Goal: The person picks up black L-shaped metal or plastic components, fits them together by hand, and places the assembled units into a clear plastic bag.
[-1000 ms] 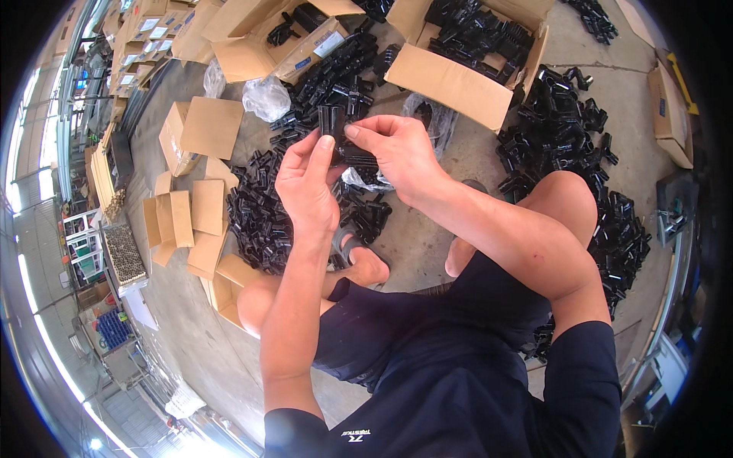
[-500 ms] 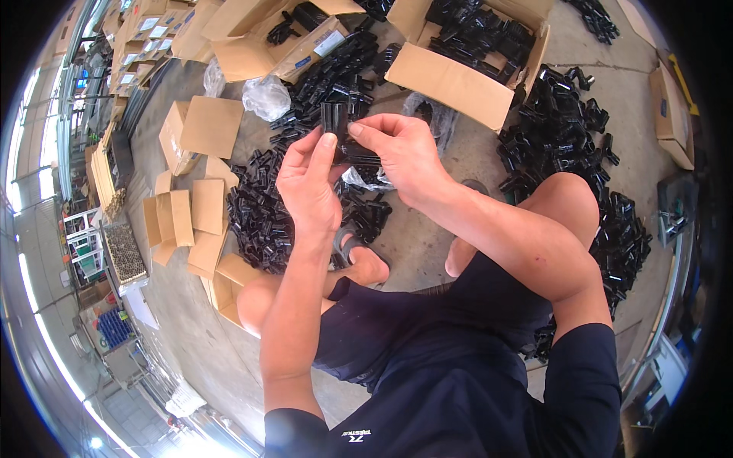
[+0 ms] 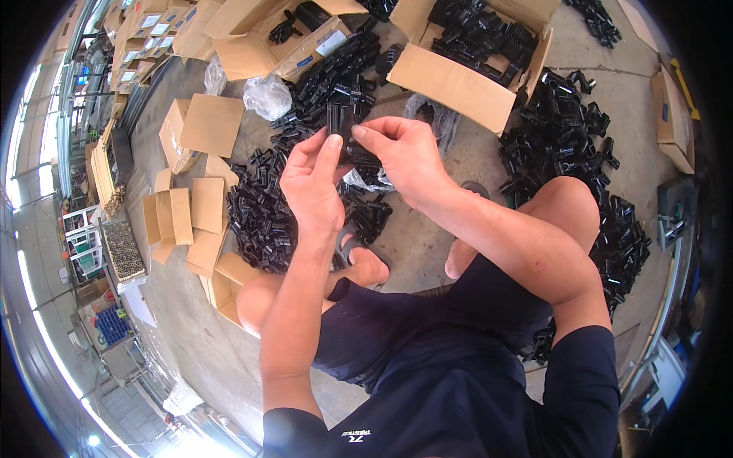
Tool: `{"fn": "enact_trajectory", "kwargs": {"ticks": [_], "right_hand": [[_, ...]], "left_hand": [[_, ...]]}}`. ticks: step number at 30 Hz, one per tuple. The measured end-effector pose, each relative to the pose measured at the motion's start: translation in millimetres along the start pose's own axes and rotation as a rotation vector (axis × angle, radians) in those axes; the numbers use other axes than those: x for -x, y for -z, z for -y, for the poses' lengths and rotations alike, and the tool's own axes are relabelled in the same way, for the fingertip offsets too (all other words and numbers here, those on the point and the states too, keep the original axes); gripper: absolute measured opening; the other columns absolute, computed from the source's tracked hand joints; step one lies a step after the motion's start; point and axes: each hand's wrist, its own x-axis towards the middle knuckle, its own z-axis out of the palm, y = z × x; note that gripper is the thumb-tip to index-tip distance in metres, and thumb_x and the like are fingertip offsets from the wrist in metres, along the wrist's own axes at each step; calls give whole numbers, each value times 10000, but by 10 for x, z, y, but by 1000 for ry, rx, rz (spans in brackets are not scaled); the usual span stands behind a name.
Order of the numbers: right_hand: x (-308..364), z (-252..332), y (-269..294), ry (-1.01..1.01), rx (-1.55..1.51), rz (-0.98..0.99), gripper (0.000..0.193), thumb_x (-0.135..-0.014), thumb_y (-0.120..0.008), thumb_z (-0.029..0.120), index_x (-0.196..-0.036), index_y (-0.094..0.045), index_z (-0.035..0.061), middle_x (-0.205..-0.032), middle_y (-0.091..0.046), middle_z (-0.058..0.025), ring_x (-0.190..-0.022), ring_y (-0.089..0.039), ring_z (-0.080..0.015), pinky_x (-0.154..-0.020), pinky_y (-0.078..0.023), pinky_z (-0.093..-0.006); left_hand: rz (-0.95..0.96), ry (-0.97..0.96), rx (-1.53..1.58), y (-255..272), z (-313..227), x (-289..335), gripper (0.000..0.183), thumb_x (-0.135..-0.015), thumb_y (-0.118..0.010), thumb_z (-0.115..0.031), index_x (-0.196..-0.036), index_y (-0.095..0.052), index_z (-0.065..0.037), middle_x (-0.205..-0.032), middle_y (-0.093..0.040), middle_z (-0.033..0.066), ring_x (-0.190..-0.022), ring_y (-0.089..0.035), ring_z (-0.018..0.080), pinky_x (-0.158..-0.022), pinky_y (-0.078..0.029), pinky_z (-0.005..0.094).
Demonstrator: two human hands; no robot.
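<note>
In front of me, a glossy black tubular fitting (image 3: 337,120) is held up between both hands. My left hand (image 3: 311,187) is closed on it, thumb on the near side and fingers behind. From the other side, my right hand (image 3: 406,159) pinches the fitting between thumb and forefinger. Its lower end blends into the dark parts beyond, so its full shape cannot be made out. Below and left of it lies a heap of small black fittings (image 3: 259,214). A row of larger black parts (image 3: 324,84) stretches away behind.
An open cardboard box (image 3: 450,85) of black parts stands ahead, another open box (image 3: 263,62) at its left. A long heap of black fittings (image 3: 561,141) lies right of my knee. Clear plastic bags (image 3: 267,96) and smaller cartons (image 3: 169,215) sit on the left.
Both hands and the black fitting have shifted slightly to the right and a little nearer to me. Both hands keep their hold on it.
</note>
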Motion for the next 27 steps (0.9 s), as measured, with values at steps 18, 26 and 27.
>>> {"fn": "enact_trajectory", "kwargs": {"ticks": [18,26,27], "right_hand": [[72,199,84,198,468,75,209,-913,-717,166,-939,-743,-40,-820,-728,-107,-692,-631,-120,-639,-513,-303],[34,105,102,80,213,81,201,-921,-726,144,-990,-735,-46,-809,-722,-52,-690,-593,-71,-609,-483,-264],[50,119,105,78,248,90,202,-919,-727,140,-995,-733,-47,-817,-723,-51,-693,-592,-71,-608,-480,-266]], "left_hand": [[4,-61,-105,-27,-46,45,243,-948,-718,-81,-1161,-664,23,-989,-745,71,-807,-709,92,-650,-607,233],[-7,-56,-134,-25,-45,49,247,-955,-708,-74,-1174,-663,29,-990,-750,73,-805,-709,85,-656,-603,229],[-13,-53,-146,-20,-47,48,246,-955,-709,-73,-1173,-664,31,-989,-749,73,-802,-708,84,-657,-602,228]]}}
